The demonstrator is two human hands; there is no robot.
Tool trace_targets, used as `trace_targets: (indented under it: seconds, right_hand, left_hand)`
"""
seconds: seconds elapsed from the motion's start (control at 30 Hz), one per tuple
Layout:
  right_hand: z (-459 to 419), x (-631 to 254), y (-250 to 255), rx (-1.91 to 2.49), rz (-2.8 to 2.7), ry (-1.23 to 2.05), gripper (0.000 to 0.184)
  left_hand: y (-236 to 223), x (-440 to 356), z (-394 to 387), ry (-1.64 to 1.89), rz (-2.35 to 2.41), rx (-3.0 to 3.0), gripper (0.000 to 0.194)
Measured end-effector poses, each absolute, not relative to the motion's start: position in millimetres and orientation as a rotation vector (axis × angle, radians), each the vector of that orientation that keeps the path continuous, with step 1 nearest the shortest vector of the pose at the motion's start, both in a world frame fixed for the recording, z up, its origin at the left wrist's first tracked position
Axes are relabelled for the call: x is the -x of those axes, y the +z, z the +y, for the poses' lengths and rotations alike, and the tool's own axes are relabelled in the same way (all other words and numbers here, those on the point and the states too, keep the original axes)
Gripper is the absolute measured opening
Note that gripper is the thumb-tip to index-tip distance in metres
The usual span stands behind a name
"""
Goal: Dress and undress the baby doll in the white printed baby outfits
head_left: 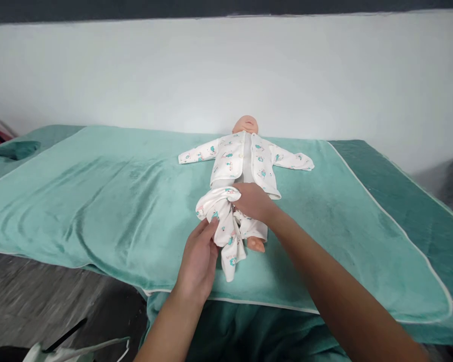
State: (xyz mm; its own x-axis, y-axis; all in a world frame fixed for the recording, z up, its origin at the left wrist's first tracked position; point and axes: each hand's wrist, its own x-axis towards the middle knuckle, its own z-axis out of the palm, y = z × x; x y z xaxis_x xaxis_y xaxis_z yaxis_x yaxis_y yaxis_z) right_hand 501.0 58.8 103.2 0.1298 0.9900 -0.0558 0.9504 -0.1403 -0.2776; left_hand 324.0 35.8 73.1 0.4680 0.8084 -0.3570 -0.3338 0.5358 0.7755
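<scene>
A baby doll [246, 123] lies on its back, its head toward the wall. It wears a white printed jacket [228, 160] that hangs open at the front, both sleeves spread wide. White printed baby pants [226, 232] are bunched around its legs, and one bare foot [255, 244] sticks out of a leg opening. My left hand [201, 256] grips the pants on the left side, thumb on top of the cloth. At the waistband, my right hand [252, 202] has its fingers closed on the fabric; the fingertips are partly hidden in the folds.
A light green plush blanket [109, 201] with white piping covers the bed, over a darker green cover [407, 196]. Behind it stands a white wall [226, 75]. At lower left are a grey floor [30, 296] and a pale hanger-like object [94, 347].
</scene>
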Motion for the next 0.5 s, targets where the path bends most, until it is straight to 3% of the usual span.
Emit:
trace_targets:
  seconds: [0.23,0.4,0.5]
  right_hand:
    - [60.6,-504.1,105.9,2.119,-1.686,0.523,0.032]
    - [53.1,-505.2,105.2,2.107,-1.578,0.592,0.02]
    - [44.6,-511.3,108.0,1.965,-1.651,0.746,0.032]
  left_hand:
    - [69.9,-344.3,89.4,0.951,0.82,-0.9,0.036]
    - [62.0,-334.3,94.4,0.952,0.864,-1.061,0.041]
    - [49.4,-311.3,71.8,0.973,1.063,-1.101,0.046]
